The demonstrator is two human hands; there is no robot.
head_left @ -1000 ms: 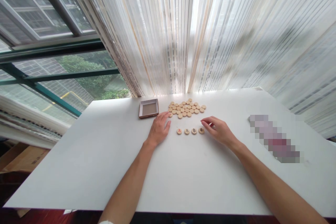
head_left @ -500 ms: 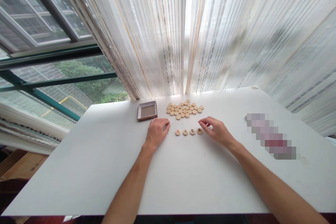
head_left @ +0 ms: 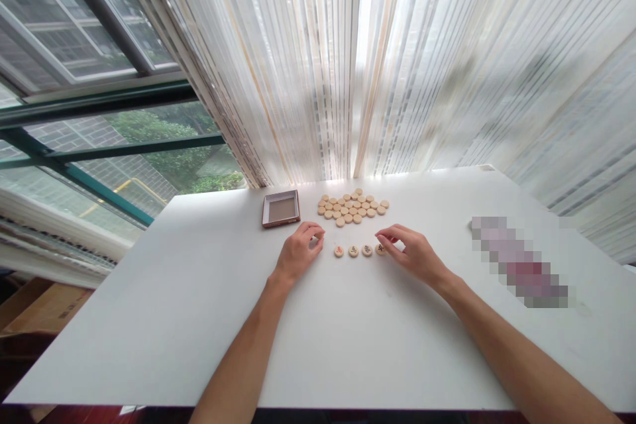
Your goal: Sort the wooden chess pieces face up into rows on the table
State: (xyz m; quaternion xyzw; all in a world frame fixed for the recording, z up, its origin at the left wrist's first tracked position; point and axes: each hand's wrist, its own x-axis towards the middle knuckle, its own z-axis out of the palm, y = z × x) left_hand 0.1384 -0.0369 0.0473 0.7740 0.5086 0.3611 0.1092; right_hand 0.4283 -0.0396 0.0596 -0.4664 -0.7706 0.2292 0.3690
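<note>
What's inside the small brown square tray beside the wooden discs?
Only the pale flat bottom of the brown square tray shows, with nothing on it. Its near wall covers a thin strip.

**What You Cannot Make Out**

Your left hand point(head_left: 298, 253) curls its fingers inward, so whether it holds anything is hidden. Your right hand point(head_left: 415, 253) covers part of the end disc point(head_left: 380, 248) in the row of discs point(head_left: 353, 251), and you cannot tell whether the fingers pinch it or only touch it. The marks on the discs are too small to read. A pixelated patch point(head_left: 519, 262) blots out something on the tabletop point(head_left: 149, 318) at your right. Both forearms point(head_left: 521, 358) run off the bottom edge.
</note>
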